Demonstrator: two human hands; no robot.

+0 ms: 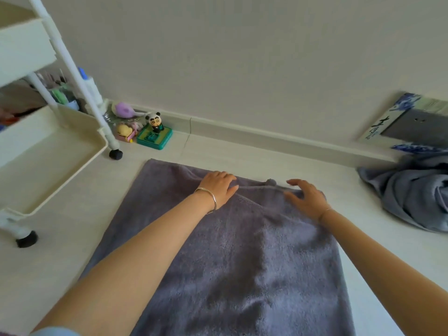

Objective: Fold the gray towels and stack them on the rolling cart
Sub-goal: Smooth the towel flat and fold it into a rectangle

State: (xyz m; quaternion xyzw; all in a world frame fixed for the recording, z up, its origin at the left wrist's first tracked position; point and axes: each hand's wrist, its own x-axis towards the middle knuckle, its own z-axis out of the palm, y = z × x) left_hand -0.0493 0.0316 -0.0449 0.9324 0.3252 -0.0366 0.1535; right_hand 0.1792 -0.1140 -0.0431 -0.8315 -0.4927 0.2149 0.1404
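Head view: gray towel [242, 263], plush and faintly wrinkled, lies spread on the floor [72, 214]. Left hand [219, 187] and right hand [306, 198] press flat-fingered on its far edge.

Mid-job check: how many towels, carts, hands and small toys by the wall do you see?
Towels: 2, spread gray towel, crumpled towel heap (may hide more)
Rolling cart: 1
Hands: 2, left hand, right hand
Toys: 3, panda figure, purple plush, yellow toy
Total: 8
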